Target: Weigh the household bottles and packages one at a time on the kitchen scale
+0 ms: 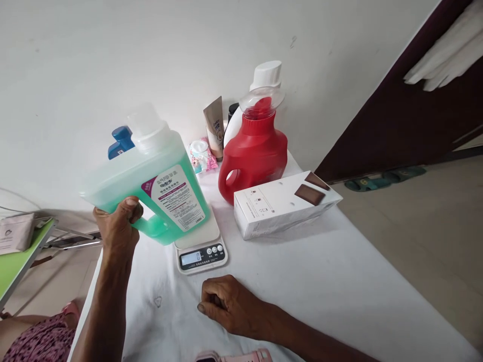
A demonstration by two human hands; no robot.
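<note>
My left hand (117,226) grips the handle of a big translucent jug of green liquid (151,188), held tilted in the air just above and left of a small white kitchen scale (199,247). The scale's display reads 0 and its platform is bare. The jug has a clear cap and a labelled side facing me. My right hand (230,304) rests on the white tablecloth (320,291) in front of the scale, fingers curled under, holding nothing.
A red detergent bottle (253,156) and a white box (283,202) stand right of the scale. Behind are a white bottle (266,76), a tube (215,126) and a small packet (202,156). A green table (17,256) sits left; a dark door (407,110) stands right.
</note>
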